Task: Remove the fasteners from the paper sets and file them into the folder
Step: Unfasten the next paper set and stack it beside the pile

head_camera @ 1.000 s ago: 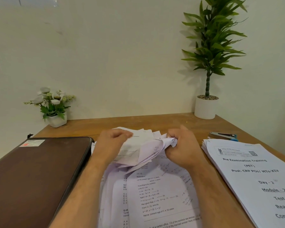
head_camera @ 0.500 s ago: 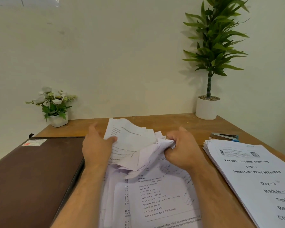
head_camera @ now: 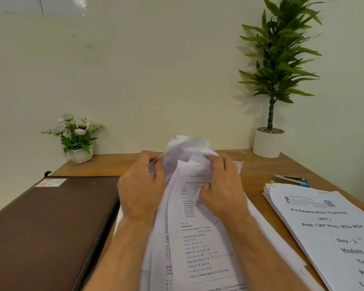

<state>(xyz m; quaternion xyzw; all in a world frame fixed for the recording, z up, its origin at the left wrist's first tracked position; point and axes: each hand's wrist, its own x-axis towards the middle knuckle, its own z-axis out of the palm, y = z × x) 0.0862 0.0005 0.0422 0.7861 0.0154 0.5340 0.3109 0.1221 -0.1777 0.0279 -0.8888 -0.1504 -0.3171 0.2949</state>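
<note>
My left hand (head_camera: pixel 142 192) and right hand (head_camera: pixel 223 185) both have fingers curled round the crumpled far end of the white printed paper set (head_camera: pixel 198 238), which rises from the wooden counter (head_camera: pixel 254 164) between my forearms. I see the closed brown leather folder (head_camera: pixel 46 227) just left, and a second printed stack (head_camera: pixel 328 232) with a steel-and-blue staple remover (head_camera: pixel 290 180) to the right.

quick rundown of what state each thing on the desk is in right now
brown leather folder: closed, flat on the desk.
crumpled printed paper set: top end lifted and bunched, gripped by both hands.
left hand: gripping the papers.
right hand: fingers curled on the papers.
neat white paper stack: lying flat, untouched.
silver and blue staple remover: lying unused behind that stack.
</note>
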